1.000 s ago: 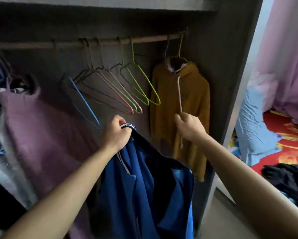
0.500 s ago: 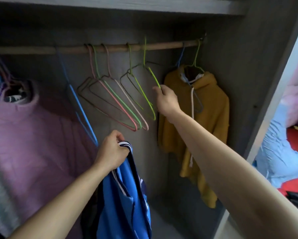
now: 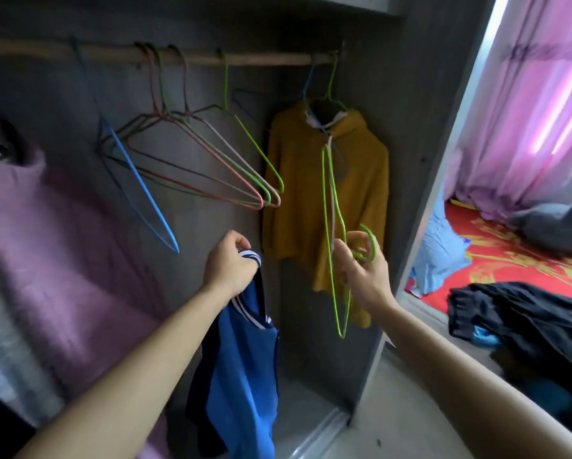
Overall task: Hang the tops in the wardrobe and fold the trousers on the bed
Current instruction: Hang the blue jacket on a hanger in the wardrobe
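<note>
Hanger (image 3: 373, 243) now off rail (image 3: 261, 59), in right hand (image 3: 367, 276).

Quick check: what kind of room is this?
Most likely a home bedroom, seen at an open wardrobe: its rail carries wire hangers and a mustard hoodie, a bed with a red patterned cover lies to the right, and pink curtains hang behind it.
</note>
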A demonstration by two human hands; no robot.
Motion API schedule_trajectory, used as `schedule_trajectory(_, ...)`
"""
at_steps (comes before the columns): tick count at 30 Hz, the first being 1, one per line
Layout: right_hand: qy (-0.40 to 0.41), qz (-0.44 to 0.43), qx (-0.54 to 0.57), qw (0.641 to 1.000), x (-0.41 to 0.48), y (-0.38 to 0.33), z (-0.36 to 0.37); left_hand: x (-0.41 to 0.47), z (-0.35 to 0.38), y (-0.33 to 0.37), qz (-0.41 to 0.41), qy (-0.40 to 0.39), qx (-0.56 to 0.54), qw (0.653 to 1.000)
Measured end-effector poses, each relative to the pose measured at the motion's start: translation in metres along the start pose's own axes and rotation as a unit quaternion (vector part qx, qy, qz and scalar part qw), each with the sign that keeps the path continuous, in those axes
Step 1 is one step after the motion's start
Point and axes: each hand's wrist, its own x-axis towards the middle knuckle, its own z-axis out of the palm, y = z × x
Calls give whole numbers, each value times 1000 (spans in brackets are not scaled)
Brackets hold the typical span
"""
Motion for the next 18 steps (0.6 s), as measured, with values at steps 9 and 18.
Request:
schedule_trajectory(9,-110,122,-111,980,-76,27,-38,-40,42,31,66,-118,-17,991)
schedule_trajectory(18,-71,155,-221,960,-93,27,-53,-62,69,58,92,-130,-20,987)
